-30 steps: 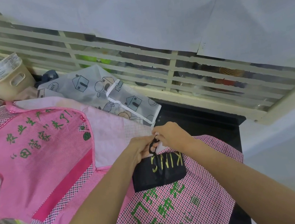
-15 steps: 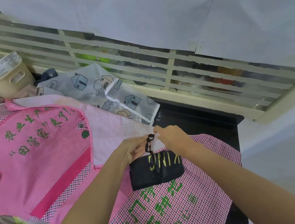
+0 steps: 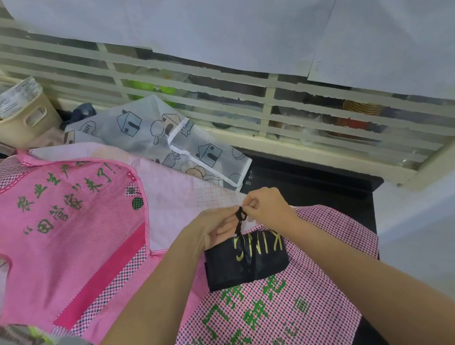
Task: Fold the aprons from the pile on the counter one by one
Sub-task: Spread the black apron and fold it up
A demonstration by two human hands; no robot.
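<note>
I pinch a black strap between both hands: my left hand grips its lower part, my right hand nips its upper loop. The folded black apron hangs just below my hands, lying on the checked pink apron. Left of the black apron, the pink apron pile spreads over the worktop.

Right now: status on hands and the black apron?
Left hand and right hand both pinching the black strap. Folded black apron lies on checked pink apron. Nothing in the way.
</note>
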